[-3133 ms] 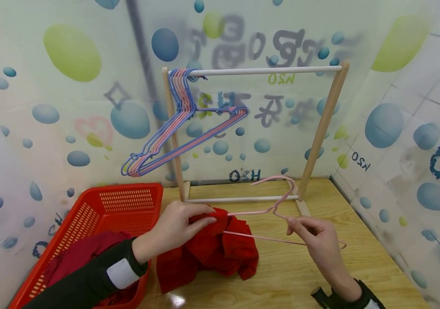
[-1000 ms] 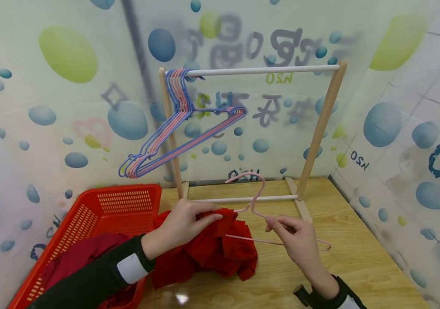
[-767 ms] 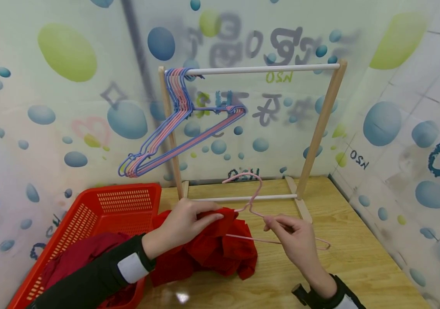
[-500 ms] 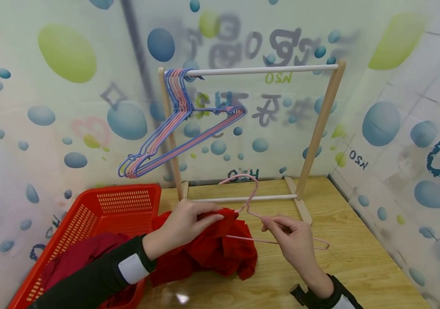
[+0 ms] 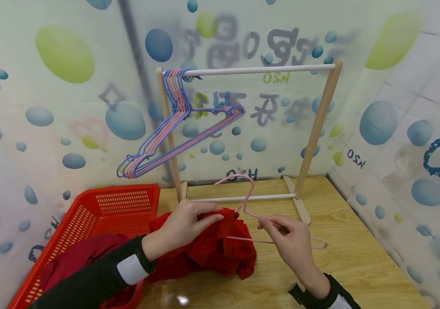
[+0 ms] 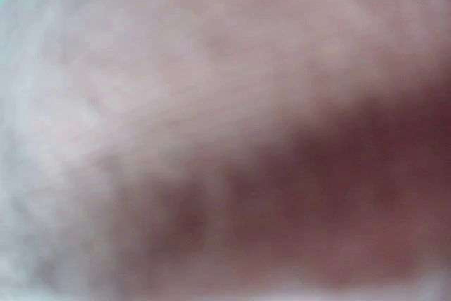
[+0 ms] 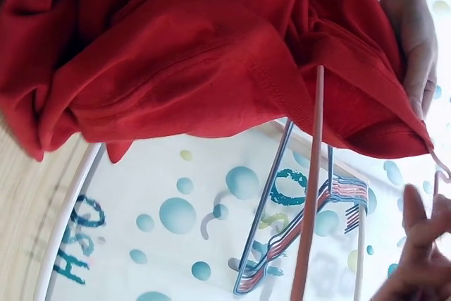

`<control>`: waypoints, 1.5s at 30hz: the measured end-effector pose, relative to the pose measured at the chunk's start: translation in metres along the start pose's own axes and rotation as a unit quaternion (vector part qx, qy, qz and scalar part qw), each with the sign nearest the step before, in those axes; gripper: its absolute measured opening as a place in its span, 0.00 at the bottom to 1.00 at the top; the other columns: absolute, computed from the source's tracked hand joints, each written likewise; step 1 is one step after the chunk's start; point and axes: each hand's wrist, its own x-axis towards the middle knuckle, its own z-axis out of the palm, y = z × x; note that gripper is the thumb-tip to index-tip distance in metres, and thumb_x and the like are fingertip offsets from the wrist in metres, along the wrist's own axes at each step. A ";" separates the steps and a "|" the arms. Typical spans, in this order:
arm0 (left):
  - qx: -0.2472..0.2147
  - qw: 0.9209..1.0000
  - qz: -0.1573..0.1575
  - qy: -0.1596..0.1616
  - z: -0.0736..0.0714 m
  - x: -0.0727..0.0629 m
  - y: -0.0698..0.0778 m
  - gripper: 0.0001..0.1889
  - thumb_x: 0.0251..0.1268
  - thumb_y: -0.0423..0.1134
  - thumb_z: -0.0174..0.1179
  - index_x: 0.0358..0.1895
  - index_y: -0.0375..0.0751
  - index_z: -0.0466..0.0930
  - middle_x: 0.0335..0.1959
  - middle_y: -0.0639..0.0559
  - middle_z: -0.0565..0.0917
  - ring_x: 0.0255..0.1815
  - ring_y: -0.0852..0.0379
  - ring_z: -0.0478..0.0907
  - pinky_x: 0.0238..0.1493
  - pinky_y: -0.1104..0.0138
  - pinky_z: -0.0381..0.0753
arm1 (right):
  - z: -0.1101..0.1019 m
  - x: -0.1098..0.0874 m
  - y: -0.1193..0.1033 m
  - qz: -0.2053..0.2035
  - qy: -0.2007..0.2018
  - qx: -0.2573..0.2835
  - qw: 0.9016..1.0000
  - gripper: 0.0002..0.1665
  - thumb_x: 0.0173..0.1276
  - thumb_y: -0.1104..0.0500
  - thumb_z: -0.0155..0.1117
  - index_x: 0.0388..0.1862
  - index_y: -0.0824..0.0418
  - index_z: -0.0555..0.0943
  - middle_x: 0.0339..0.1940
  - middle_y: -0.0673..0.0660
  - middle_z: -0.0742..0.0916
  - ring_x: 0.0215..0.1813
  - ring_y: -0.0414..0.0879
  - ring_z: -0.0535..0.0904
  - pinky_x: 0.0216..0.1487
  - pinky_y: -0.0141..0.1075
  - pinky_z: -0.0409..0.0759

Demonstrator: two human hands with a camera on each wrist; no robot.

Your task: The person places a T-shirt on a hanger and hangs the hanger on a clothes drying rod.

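One crumpled red cloth garment (image 5: 208,257) lies bunched on the yellow wood-grain table (image 5: 274,279); my left hand (image 5: 187,223) pinches its edge, apparently keeping it open where the slim pink triangular hanger (image 7: 310,195) disappears; my right hand (image 5: 290,241) pinches the hanger's shoulder, likely steadying it.

Both hands (image 5: 181,225) (image 5: 291,240) pinching, forearms (image 5: 92,274) angled inward
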 end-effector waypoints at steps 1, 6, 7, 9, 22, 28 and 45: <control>0.001 1.000 -0.001 -0.001 -0.001 0.000 0.000 0.08 0.65 0.42 0.60 0.44 0.50 0.85 0.38 0.59 0.86 0.29 0.71 0.75 0.31 0.75 0.75 | 0.001 0.000 0.001 -0.012 0.005 -0.009 1.000 0.04 0.61 0.60 0.68 0.28 0.51 0.86 0.22 0.47 0.86 0.15 0.35 0.68 0.14 0.29 0.62; 0.009 1.000 -0.013 0.011 -0.006 0.000 0.002 0.07 0.65 0.41 0.60 0.42 0.48 0.85 0.35 0.57 0.86 0.22 0.70 0.70 0.25 0.75 0.72 | 0.008 -0.001 0.006 -0.219 0.103 -0.020 0.970 0.04 0.59 0.62 0.70 0.34 0.59 0.86 0.33 0.53 0.87 0.39 0.41 0.78 0.45 0.25 0.71; 0.010 1.000 -0.017 0.016 -0.008 0.000 0.002 0.07 0.65 0.40 0.60 0.42 0.47 0.85 0.34 0.57 0.86 0.21 0.70 0.68 0.23 0.75 0.71 | 0.011 -0.001 0.006 -0.282 0.136 -0.014 0.950 0.05 0.59 0.61 0.70 0.32 0.62 0.86 0.33 0.56 0.86 0.41 0.44 0.77 0.49 0.27 0.68; 0.010 0.999 -0.025 0.024 -0.011 0.001 0.003 0.07 0.64 0.39 0.60 0.41 0.46 0.85 0.31 0.56 0.86 0.21 0.70 0.69 0.21 0.75 0.70 | 0.015 -0.002 0.004 -0.403 0.191 0.003 0.895 0.09 0.60 0.59 0.69 0.27 0.65 0.84 0.31 0.61 0.83 0.40 0.50 0.74 0.50 0.33 0.66; 0.047 0.994 -0.017 0.097 -0.024 0.006 0.006 0.03 0.65 0.39 0.59 0.34 0.46 0.80 0.16 0.60 0.70 0.15 0.69 0.58 0.18 0.74 0.60 | 0.040 -0.044 0.049 -0.288 -0.067 -0.177 0.939 0.44 0.51 0.54 0.76 0.63 0.68 0.67 0.56 0.60 0.75 0.54 0.48 0.69 0.53 0.33 0.69; 0.042 0.992 -0.021 0.118 -0.025 0.003 0.005 0.02 0.65 0.38 0.59 0.38 0.47 0.81 0.21 0.60 0.76 0.16 0.68 0.60 0.19 0.74 0.62 | 0.049 -0.042 0.063 -0.184 -0.104 -0.264 0.941 0.61 0.40 0.53 0.81 0.71 0.62 0.57 0.56 0.62 0.75 0.56 0.54 0.71 0.51 0.49 0.73; 0.028 0.988 -0.031 0.149 -0.036 -0.003 -0.002 0.06 0.67 0.38 0.56 0.43 0.47 0.81 0.29 0.58 0.83 0.20 0.65 0.67 0.24 0.72 0.71 | 0.039 -0.013 0.080 -0.141 -0.082 -0.057 0.985 0.31 0.54 0.78 0.64 0.57 0.60 0.72 0.36 0.53 0.88 0.31 0.34 0.79 0.28 0.28 0.75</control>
